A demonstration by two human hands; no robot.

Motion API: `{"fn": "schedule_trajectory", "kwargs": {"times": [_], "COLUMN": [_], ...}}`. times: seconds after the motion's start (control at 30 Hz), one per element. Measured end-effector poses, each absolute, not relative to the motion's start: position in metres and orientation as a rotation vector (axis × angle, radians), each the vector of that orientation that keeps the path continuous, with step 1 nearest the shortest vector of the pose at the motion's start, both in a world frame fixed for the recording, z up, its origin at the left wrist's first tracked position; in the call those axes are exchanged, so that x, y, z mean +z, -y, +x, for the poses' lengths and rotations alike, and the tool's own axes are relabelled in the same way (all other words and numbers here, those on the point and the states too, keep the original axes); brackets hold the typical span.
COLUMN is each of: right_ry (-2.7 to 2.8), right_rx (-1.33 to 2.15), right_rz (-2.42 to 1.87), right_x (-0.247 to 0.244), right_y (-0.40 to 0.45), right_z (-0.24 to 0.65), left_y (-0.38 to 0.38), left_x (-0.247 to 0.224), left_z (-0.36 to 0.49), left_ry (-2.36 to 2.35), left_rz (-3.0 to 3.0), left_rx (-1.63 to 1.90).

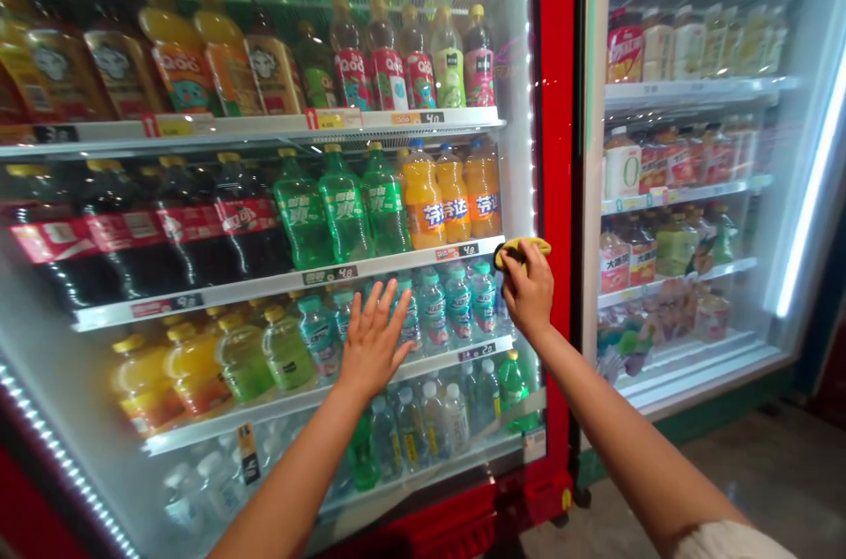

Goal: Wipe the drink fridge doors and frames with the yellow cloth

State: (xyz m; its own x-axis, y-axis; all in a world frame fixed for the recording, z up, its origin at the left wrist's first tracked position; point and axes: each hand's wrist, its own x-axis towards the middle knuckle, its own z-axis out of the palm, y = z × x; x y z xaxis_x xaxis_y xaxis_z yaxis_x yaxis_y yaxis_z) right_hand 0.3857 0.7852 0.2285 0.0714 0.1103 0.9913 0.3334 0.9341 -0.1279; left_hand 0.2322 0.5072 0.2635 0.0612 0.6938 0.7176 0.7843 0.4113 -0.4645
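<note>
My right hand (529, 290) is closed on a yellow and dark cloth (534, 247), which lies against the right edge of the glass door, beside the red frame (559, 145). Flat against the glass, or just in front of it, my left hand (375, 339) has its fingers spread and holds nothing. Behind the glass near my left hand stand blue-capped bottles (434, 309) and green-tinted bottles (286, 349). Above them a shelf holds cola bottles (248, 219), green bottles (344, 206) and orange bottles (423, 193).
To the right stands a second lit cooler (701, 87) with bottles and packs on its shelves. Grey floor (746, 471) shows at the lower right. The red base (463, 524) of the near cooler runs along the bottom.
</note>
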Motion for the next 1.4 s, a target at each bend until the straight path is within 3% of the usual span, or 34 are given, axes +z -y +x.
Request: {"fn": "schedule_trajectory", "kwargs": {"times": [0.17, 0.4, 0.53, 0.67, 0.8, 0.97, 1.23, 1.4], "right_ry": [1.545, 1.68, 1.504, 1.519, 1.688, 1.79, 1.623, 1.859], "right_rx": [-0.094, -0.305, -0.16, -0.102, -0.239, -0.309, -0.062, -0.236], "right_rz": [-0.422, 0.048, -0.063, -0.203, -0.065, 0.033, -0.299, -0.063], "right_x": [0.271, 0.235, 0.247, 0.264, 0.237, 0.209, 0.264, 0.227], "right_y": [-0.74, -0.735, -0.752, -0.716, -0.681, -0.695, -0.628, -0.606], "right_z": [0.349, 0.367, 0.371, 0.343, 0.329, 0.345, 0.292, 0.288], "left_y": [-0.497, -0.469, -0.464, -0.466, -0.469, -0.467, -0.411, -0.388], "left_x": [0.273, 0.287, 0.284, 0.28, 0.278, 0.279, 0.284, 0.283], "left_z": [0.233, 0.225, 0.217, 0.214, 0.214, 0.21, 0.189, 0.177], "left_ry": [1.708, 1.721, 1.718, 1.734, 1.754, 1.766, 1.739, 1.758], "left_rz": [-1.217, -1.133, -1.121, -1.125, -1.148, -1.198, -1.207, -1.259], "left_rx": [-0.15, -0.068, -0.023, -0.011, -0.016, -0.03, -0.072, -0.047]}}
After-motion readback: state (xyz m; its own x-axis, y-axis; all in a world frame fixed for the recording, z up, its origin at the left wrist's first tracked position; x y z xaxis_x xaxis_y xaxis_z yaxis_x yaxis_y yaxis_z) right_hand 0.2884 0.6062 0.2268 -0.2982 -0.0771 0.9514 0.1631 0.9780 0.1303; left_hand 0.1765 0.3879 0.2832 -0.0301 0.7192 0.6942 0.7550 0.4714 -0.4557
